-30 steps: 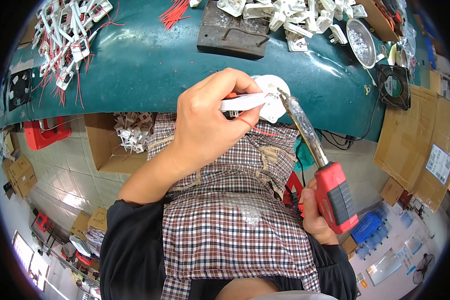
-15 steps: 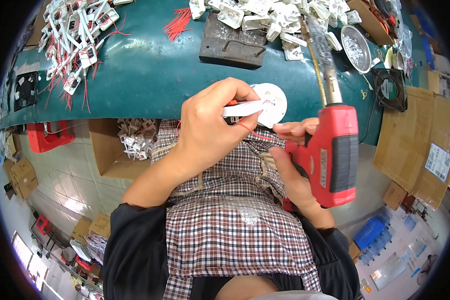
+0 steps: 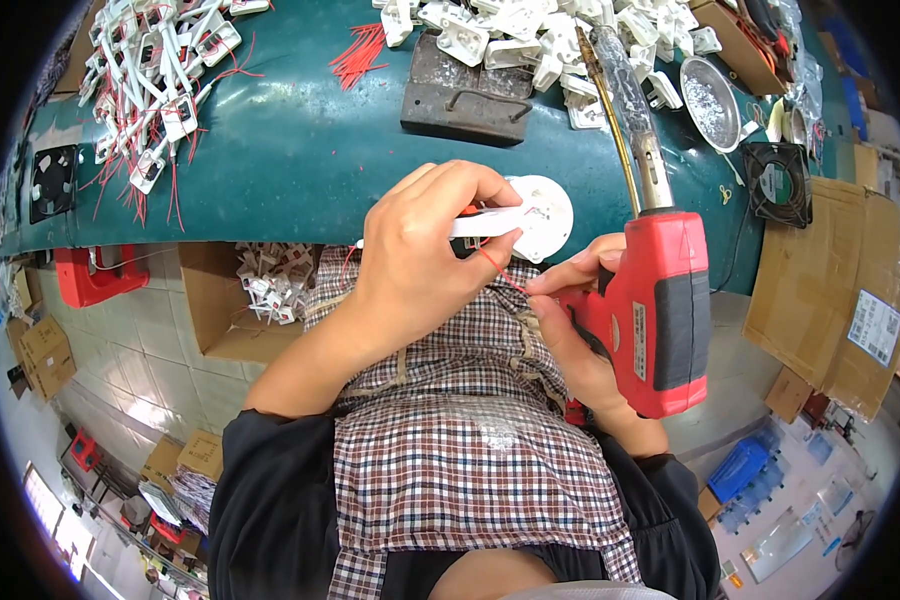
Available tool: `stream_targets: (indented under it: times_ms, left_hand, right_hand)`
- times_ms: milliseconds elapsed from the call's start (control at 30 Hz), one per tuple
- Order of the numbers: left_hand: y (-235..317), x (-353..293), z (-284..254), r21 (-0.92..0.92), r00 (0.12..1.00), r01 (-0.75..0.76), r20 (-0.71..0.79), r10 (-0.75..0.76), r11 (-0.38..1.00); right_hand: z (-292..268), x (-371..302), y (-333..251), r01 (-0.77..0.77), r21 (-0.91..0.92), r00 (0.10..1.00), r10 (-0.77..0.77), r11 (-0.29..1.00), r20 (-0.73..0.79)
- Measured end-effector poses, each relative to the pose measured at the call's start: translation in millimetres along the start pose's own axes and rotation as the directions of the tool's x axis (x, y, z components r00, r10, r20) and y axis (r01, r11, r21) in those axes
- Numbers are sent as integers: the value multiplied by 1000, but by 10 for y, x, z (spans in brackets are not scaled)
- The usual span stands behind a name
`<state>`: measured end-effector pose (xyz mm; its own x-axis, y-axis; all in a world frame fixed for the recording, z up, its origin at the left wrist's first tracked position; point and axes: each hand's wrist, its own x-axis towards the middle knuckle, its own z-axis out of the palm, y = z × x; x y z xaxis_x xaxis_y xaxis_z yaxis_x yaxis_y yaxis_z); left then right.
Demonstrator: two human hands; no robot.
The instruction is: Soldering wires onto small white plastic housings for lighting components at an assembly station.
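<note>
My left hand (image 3: 410, 240) is closed around a white plastic housing (image 3: 488, 223) at the table's near edge. A round white disc (image 3: 552, 220) shows at the far end of that housing; whether the two are joined I cannot tell. From the housing a thin red wire (image 3: 500, 270) runs to the fingertips of my right hand (image 3: 582, 350), where thumb and forefinger pinch its end. The same right hand carries a red and black soldering gun (image 3: 660, 320), its metal barrel pointing away over the table. Alongside the barrel lies a thin brass-coloured tube (image 3: 615, 125).
White housings with red wires (image 3: 160, 100) pile up at the far left. Loose red wires (image 3: 360, 52), a dark metal block with a handle (image 3: 465, 95), white plastic parts (image 3: 515, 20) and a metal bowl (image 3: 710, 100) sit along the back. Small fans (image 3: 778, 185) stand at both sides.
My right fingertips have moved left and closed on the red wire, which is now drawn straighter. The soldering gun shifted slightly left with that hand. My left hand stays nearly in place.
</note>
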<state>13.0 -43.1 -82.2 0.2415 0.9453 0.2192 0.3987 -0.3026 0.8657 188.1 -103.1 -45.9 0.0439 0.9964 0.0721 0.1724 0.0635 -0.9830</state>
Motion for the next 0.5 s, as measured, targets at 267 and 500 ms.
stream_targets:
  times_ms: [267, 500]
  left_hand:
    - [140, 38, -190, -212, 975, 172, 175, -136, 962]
    - [4, 15, -83, -2, 983, -182, 17, 182, 983]
  right_hand:
    - [-52, -8, 132, 8, -26, 1000, -8, 1000, -9]
    - [50, 9, 131, -11, 10, 999, 12, 1000, -33]
